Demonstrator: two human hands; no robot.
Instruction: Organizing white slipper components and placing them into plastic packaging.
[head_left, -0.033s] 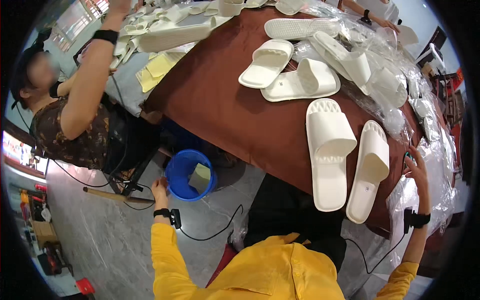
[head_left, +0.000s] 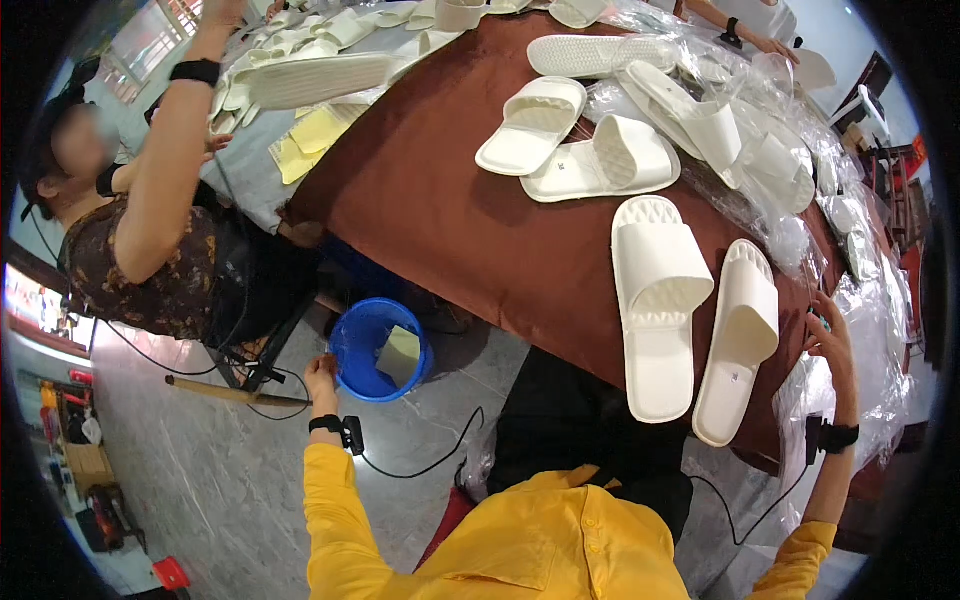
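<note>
My left hand [head_left: 321,380] is low by the left rim of a blue bin [head_left: 347,372], its fingers curled at the edge; what they hold, if anything, is too small to make out. A pale yellow sheet [head_left: 398,357] lies inside the bin. At the table's right edge, my right hand [head_left: 832,340] is bent round a small teal thing [head_left: 822,319], beside clear plastic bags [head_left: 850,375]. In front of me, two white slippers [head_left: 658,345] [head_left: 735,370] lie side by side, toes away from me.
More white slippers [head_left: 530,125] and a plastic-wrapped pile [head_left: 775,170] lie on the brown cloth [head_left: 430,210]. At the left a co-worker [head_left: 150,240] raises an arm beside a slipper [head_left: 320,80] and yellow sheets [head_left: 312,138]. Another person's hand [head_left: 772,48] is at the far right. Cables hang from my wrists.
The co-worker's raised arm and the slipper beside it have shifted left. The co-worker's other hand shows more. My hands have barely moved, and the slippers before me lie as they were.
</note>
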